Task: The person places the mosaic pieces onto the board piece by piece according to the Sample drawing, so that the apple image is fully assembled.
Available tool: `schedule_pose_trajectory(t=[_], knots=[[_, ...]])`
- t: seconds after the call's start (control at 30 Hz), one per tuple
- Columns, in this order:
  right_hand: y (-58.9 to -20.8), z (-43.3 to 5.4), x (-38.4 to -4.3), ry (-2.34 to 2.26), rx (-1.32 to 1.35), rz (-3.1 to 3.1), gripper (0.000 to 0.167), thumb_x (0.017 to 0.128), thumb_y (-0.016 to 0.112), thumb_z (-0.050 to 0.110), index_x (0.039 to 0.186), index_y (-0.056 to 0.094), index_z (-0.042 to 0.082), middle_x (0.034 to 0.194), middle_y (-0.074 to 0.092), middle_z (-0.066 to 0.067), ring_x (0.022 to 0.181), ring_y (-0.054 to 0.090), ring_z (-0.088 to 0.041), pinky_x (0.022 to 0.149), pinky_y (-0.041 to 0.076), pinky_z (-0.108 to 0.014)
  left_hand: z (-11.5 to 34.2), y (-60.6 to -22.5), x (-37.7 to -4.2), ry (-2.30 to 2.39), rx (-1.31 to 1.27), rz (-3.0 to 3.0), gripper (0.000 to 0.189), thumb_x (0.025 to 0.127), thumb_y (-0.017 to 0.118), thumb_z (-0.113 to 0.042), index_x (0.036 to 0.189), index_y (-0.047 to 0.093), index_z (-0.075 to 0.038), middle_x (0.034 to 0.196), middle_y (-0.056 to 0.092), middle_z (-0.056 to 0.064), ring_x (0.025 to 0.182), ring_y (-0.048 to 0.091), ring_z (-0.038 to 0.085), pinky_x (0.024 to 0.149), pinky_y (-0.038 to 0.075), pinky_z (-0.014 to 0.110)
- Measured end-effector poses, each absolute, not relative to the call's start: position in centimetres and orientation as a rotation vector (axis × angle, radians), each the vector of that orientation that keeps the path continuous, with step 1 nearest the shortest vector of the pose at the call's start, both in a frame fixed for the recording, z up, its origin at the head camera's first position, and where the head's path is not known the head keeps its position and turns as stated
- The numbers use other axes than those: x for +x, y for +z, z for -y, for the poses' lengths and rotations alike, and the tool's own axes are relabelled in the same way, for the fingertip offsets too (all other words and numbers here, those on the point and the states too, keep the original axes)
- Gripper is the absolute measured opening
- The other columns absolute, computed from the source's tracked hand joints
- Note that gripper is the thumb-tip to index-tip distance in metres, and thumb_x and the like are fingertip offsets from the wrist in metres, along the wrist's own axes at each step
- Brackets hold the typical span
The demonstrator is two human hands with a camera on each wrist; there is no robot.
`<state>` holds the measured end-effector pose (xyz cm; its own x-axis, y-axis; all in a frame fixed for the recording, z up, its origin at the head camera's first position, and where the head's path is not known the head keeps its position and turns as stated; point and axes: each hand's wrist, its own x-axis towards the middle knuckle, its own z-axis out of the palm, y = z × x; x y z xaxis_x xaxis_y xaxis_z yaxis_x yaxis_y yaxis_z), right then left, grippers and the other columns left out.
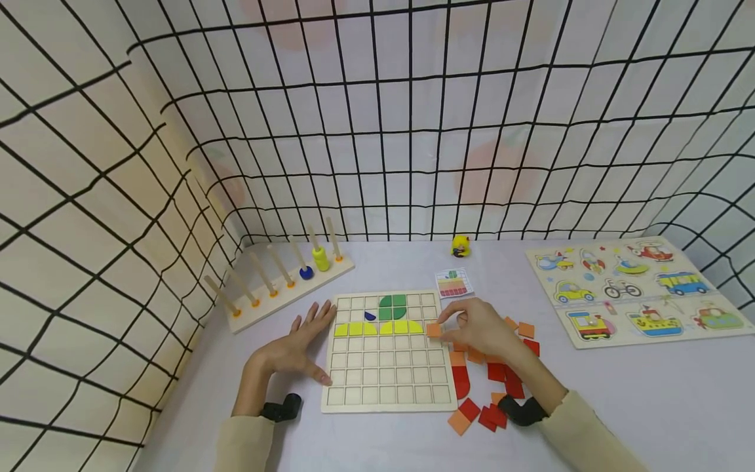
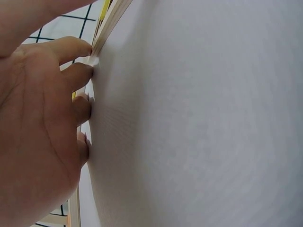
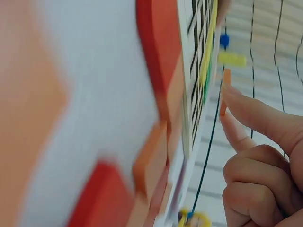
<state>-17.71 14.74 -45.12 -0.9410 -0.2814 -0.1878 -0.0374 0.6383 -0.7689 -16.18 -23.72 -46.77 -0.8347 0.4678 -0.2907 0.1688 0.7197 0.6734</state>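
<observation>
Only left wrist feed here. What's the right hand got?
Observer: The right hand is pinching an orange tile.

Operator: Where's it held relative to the board?

Observer: In the head view it appears at the right end of the row of yellow tiles. Can't tell whether it touches the board.

Operator: Loose pieces anywhere?

Observer: Yes, red tiles and more orange ones lie scattered off the board's right side.
</observation>
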Motion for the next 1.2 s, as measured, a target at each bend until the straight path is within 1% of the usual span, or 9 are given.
schedule_pose_trajectory(t=[0.4,0.53,0.67,0.83,0.9,1.0,1.07,1.1,1.2], knots=[[-45.0,-11.2,-17.2,-1.091,-0.22,-2.63,0.02,0.074,0.092,0.014,0.089,0.078,0.013,0.068,0.042,-0.002,0.068,0.041,-0.018,0.053,0.023,-0.024,23.7,-46.8,-16.3,0.912,0.496,-2.477,0.141,0.062,0.099,-0.03,0.168,0.007,-0.013,0.176,-0.009,0.01,0.161,-0.018,0.036,0.129,-0.012,0.062],[-45.3,-11.2,-17.3,-1.108,-0.21,-2.619,0.019,0.074,0.092,0.013,0.091,0.082,0.014,0.098,0.067,-0.008,0.087,0.048,-0.021,0.059,0.028,-0.027,23.6,-46.9,-16.3,0.916,0.499,-2.474,0.142,0.062,0.1,-0.03,0.167,0.007,-0.012,0.176,-0.009,0.011,0.161,-0.019,0.036,0.129,-0.012,0.063],[-45.8,-11.3,-17.4,-1.118,-0.204,-2.61,0.018,0.075,0.091,0.011,0.092,0.084,0.015,0.128,0.071,-0.012,0.104,0.05,-0.023,0.066,0.034,-0.03,23.5,-46.9,-16.3,0.917,0.497,-2.472,0.142,0.061,0.1,-0.029,0.167,0.007,-0.012,0.176,-0.008,0.011,0.161,-0.019,0.036,0.129,-0.012,0.062],[-46.0,-11.3,-17.5,-1.119,-0.223,-2.621,0.018,0.075,0.091,0.011,0.091,0.085,0.015,0.127,0.073,-0.013,0.103,0.052,-0.021,0.067,0.035,-0.029,23.5,-46.9,-16.3,0.914,0.487,-2.475,0.142,0.061,0.1,-0.029,0.168,0.007,-0.012,0.176,-0.008,0.011,0.161,-0.018,0.035,0.129,-0.012,0.062],[-45.8,-11.5,-17.5,-1.138,-0.252,-2.607,0.018,0.076,0.091,0.012,0.093,0.085,0.015,0.122,0.074,-0.01,0.091,0.052,-0.02,0.062,0.032,-0.026,23.5,-46.9,-16.2,0.911,0.48,-2.479,0.142,0.061,0.1,-0.029,0.168,0.007,-0.013,0.176,-0.008,0.011,0.161,-0.018,0.035,0.129,-0.012,0.062],[-45.4,-12.5,-17.4,-1.17,-0.282,-2.585,0.019,0.08,0.088,0.013,0.099,0.085,0.014,0.084,0.07,-0.003,0.065,0.045,-0.016,0.052,0.026,-0.021,23.6,-46.9,-16.3,0.91,0.471,-2.485,0.142,0.061,0.1,-0.028,0.168,0.008,-0.013,0.176,-0.008,0.011,0.161,-0.018,0.035,0.129,-0.012,0.062],[-45.2,-13.7,-17.4,-1.189,-0.279,-2.577,0.02,0.082,0.085,0.014,0.103,0.084,0.012,0.063,0.052,0.002,0.052,0.034,-0.015,0.047,0.02,-0.02,23.6,-46.9,-16.3,0.915,0.468,-2.487,0.142,0.061,0.1,-0.028,0.168,0.008,-0.014,0.176,-0.007,0.01,0.161,-0.018,0.035,0.129,-0.012,0.062],[-45.2,-14.4,-17.4,-1.189,-0.271,-2.58,0.021,0.083,0.084,0.014,0.105,0.083,0.012,0.059,0.042,0.002,0.05,0.032,-0.014,0.047,0.021,-0.019,23.6,-46.9,-16.3,0.917,0.468,-2.487,0.141,0.061,0.1,-0.028,0.168,0.009,-0.014,0.176,-0.007,0.01,0.161,-0.017,0.035,0.129,-0.012,0.061],[-45.2,-16.8,-17.3,-1.139,-0.245,-2.594,0.027,0.084,0.084,0.017,0.109,0.081,0.01,0.067,0.051,-0.001,0.063,0.042,-0.017,0.053,0.027,-0.021,23.5,-46.8,-16.3,0.918,0.466,-2.485,0.142,0.06,0.1,-0.028,0.168,0.009,-0.014,0.176,-0.007,0.01,0.161,-0.018,0.035,0.129,-0.013,0.061]])
